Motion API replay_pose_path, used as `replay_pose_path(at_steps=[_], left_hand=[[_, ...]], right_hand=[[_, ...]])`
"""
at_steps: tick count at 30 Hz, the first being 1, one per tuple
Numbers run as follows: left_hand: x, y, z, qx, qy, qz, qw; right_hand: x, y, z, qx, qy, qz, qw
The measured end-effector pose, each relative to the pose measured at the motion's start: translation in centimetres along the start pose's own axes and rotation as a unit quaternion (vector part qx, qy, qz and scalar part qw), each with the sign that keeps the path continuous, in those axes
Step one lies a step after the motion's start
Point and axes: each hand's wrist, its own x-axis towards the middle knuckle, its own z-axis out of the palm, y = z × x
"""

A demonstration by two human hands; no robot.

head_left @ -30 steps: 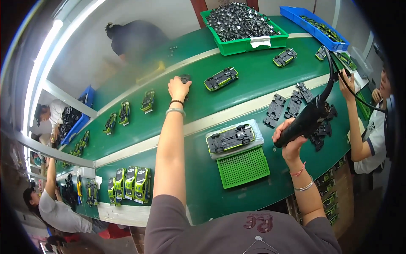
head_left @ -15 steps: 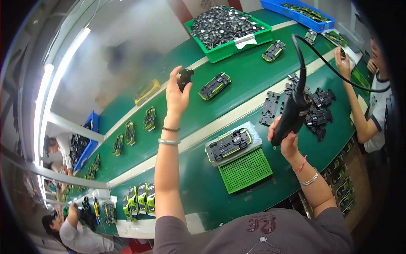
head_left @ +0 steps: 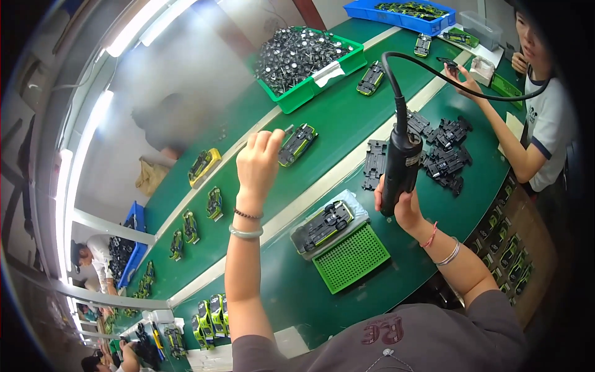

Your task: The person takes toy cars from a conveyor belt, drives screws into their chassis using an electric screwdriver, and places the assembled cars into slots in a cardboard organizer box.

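In the head view, the right hand [head_left: 406,211] is wrapped around a black power tool [head_left: 401,170], held upright with its cable on top. The left hand [head_left: 259,162] has its fingers curled beside an upturned toy car [head_left: 299,144]; whether it grips anything, I cannot tell. Another upturned car [head_left: 323,228] lies on a cloth-covered pad [head_left: 360,212] on the green surface [head_left: 279,291], just beyond a green basket [head_left: 351,258].

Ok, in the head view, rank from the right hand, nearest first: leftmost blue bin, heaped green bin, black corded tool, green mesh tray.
1. Black corded tool, in the right hand.
2. Green mesh tray, lower left.
3. Heaped green bin, upper left.
4. Blue bin, far left.
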Motion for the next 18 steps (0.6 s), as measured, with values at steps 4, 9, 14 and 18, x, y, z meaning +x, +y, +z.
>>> replay_pose_path(at_steps=[4,9,14,18], left_hand=[[0.8,1.3,-1.3,0.04,-0.021,0.081,0.996],[1.3,1.2,-2.6,0.116,-0.02,0.191,0.974],[1.8,1.0,-4.0,0.169,-0.052,0.256,0.95],[1.8,0.8,-4.1,0.171,-0.058,0.257,0.949]], right_hand=[[-0.1,-0.1,-0.3,0.017,-0.017,0.009,1.0],[0.0,-0.2,-0.4,0.022,-0.02,0.014,0.999],[-0.1,-0.3,-0.4,0.03,-0.022,0.024,0.999],[0.0,-0.3,-0.5,0.035,-0.023,0.021,0.999]])
